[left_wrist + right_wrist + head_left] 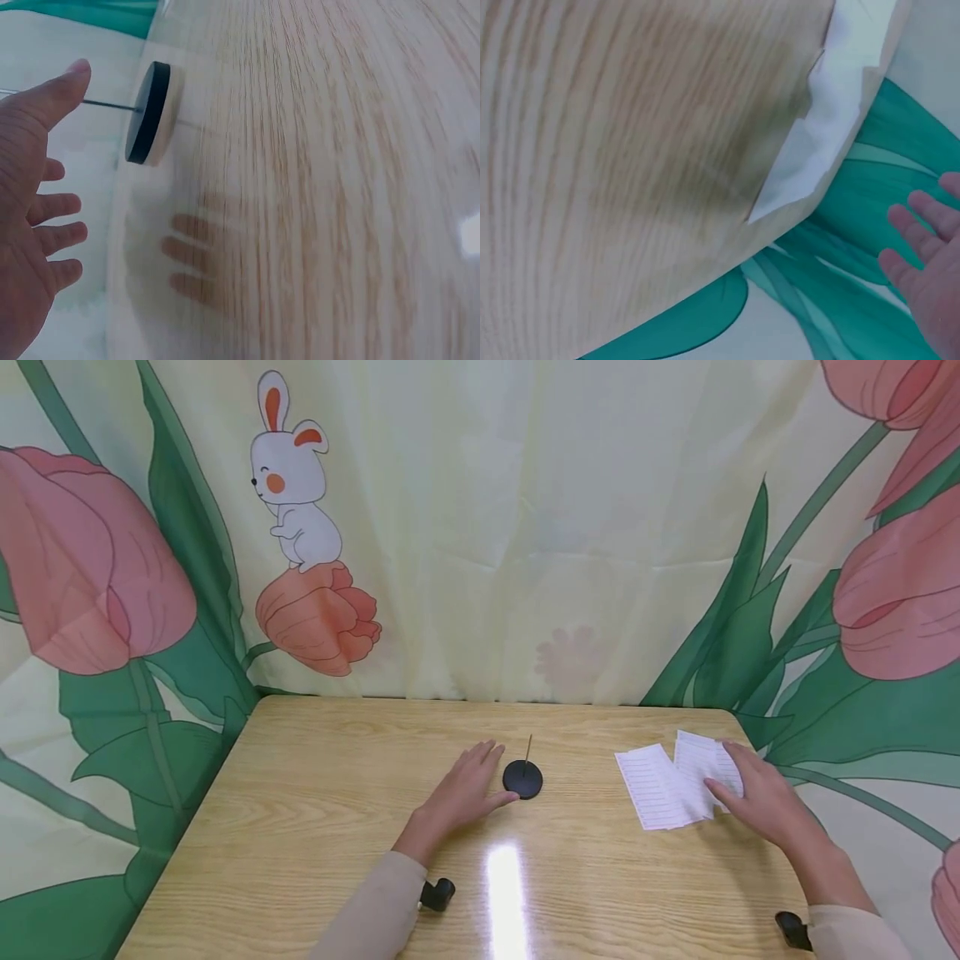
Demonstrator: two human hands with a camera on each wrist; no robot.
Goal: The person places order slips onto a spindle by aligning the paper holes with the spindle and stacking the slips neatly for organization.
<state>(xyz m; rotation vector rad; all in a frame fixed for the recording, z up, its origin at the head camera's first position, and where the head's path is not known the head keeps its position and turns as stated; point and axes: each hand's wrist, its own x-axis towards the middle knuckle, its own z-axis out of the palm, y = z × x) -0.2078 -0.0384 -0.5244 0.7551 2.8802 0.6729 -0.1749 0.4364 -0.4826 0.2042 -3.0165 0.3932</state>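
Observation:
A bill spike with a round black base [522, 781] and a thin upright rod [528, 748] stands on the table [330, 793]. Close to its left side is my left hand [467, 789], fingers spread and thumb reaching toward the front of the base. The left wrist view shows that hand [30, 202] beside the black base [150, 112], holding nothing. Over at the right, white printed slips of paper [654, 789] lie fanned and overlapping. My right hand [772, 802] hovers over their right edge and hides part of them. In the right wrist view, its fingers [922, 225] look loosely extended, apart from the slips [810, 142].
A curtain [480, 527] printed with tulips and a rabbit hangs behind the table and along both sides. Bright light glares off the tabletop near the front. Small black devices [437, 894] sit at both wrists. The slips lie near the table's right edge.

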